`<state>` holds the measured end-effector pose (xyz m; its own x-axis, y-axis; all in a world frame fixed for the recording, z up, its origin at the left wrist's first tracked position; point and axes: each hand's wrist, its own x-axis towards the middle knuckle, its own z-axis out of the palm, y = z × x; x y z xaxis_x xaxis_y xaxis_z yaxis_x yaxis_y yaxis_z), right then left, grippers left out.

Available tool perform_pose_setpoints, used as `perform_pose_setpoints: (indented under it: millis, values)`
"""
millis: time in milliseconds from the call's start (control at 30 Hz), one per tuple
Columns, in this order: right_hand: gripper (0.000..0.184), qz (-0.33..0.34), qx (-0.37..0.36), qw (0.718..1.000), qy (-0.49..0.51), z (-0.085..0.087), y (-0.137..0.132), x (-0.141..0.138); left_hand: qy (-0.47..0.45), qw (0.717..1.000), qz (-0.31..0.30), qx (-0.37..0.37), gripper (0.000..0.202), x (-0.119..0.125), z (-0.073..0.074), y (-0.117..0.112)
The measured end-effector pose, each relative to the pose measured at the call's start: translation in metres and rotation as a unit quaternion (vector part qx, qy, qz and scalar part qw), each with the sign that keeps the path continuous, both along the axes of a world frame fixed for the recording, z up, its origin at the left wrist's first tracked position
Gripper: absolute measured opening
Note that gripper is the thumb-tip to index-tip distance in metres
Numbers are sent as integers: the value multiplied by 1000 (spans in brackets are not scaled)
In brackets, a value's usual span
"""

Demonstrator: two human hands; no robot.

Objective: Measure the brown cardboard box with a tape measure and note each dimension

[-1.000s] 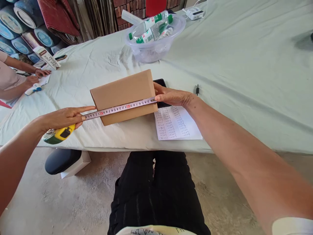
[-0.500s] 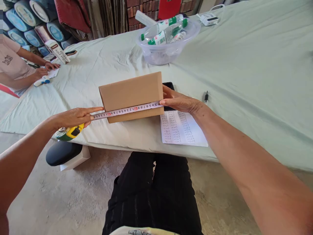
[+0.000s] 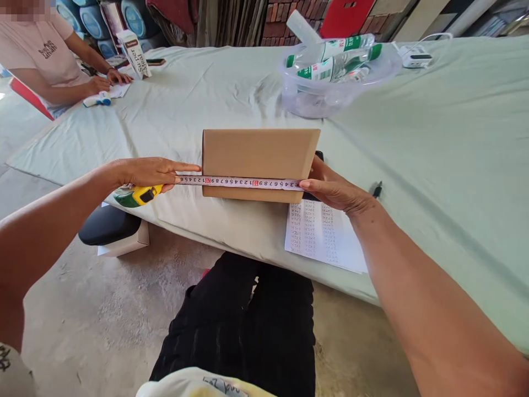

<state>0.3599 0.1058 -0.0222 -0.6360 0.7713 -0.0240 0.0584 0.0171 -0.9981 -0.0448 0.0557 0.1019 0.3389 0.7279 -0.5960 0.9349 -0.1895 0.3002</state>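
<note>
A brown cardboard box [image 3: 260, 154] rests on the cloth-covered table in front of me. The white blade of a tape measure [image 3: 145, 194] runs straight across the side of the box facing me and past its left edge. My left hand [image 3: 151, 172] is closed on the tape measure by its yellow and green case, with the index finger stretched towards the box's left edge. At the right edge, my right hand [image 3: 330, 184] pinches the blade's end against the box with the thumb; its other fingers are mostly hidden behind the corner.
A written sheet [image 3: 318, 234] lies by my right wrist, a black pen [image 3: 377, 189] beyond it. A plastic basin [image 3: 306, 99] of bottles stands behind the box. At far left a person [image 3: 53, 66] sits at the table. A black-topped stool [image 3: 109, 225] is below the table's edge.
My view has turned, so the box, basin and hands sit further right and the box looks level. Both hands keep their hold on the tape measure and box.
</note>
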Motion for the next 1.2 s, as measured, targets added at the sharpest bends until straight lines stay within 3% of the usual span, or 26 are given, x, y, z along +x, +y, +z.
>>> perform_pose_setpoints:
  millis: [333,533,667,967,1200]
  values:
    - [98,19,4,1000,11,-2,-2,2,20,999,35,3,76,4,3,-4]
    - [84,-36,-43,998,11,1,-9,2,31,999,19,18,74,-4,-6,-8]
    - [85,-45,-59,997,18,3,-9,1,33,999,7,24,71,-7,-10,-10]
    - [99,-42,-17,999,4,2,-9,2,70,996,3,52,61,11,6,-25]
    - [119,-43,17,999,12,-4,-10,1,55,998,13,19,57,5,0,-31]
